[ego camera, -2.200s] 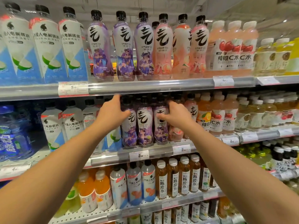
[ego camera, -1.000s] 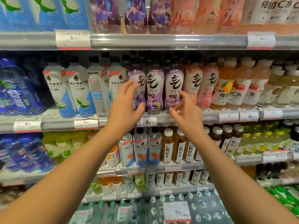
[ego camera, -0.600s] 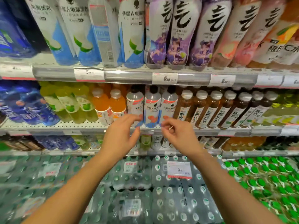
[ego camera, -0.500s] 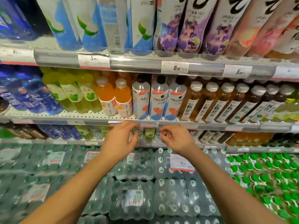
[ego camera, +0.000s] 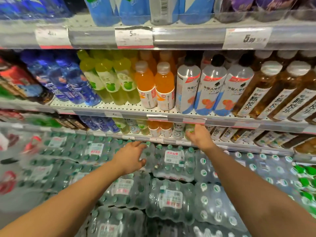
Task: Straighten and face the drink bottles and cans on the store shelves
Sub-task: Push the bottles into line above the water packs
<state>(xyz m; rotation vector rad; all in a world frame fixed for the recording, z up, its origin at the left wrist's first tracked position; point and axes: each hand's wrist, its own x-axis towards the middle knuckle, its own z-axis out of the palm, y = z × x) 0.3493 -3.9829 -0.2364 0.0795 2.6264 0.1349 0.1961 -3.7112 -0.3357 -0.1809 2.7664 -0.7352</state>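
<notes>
Hands [ego camera: 199,136] open, right at low bottles [ego camera: 177,132]

On the clear plastic price rail of the upper shelf [ego camera: 188,35], a white paper tag with a red lower edge [ego camera: 133,37] reads "5", another white tag to the right [ego camera: 248,38] reads "5.00", and a blurred white tag to the left [ego camera: 52,35] seems to read "4". The tall brown tea bottles with white vertical labels [ego camera: 254,100] carry the black characters "陈皮水". A shrink-wrapped pack of green-capped water bottles [ego camera: 172,161] bears a red and white label reading "农夫山泉". Other print is too blurred to read.
</notes>
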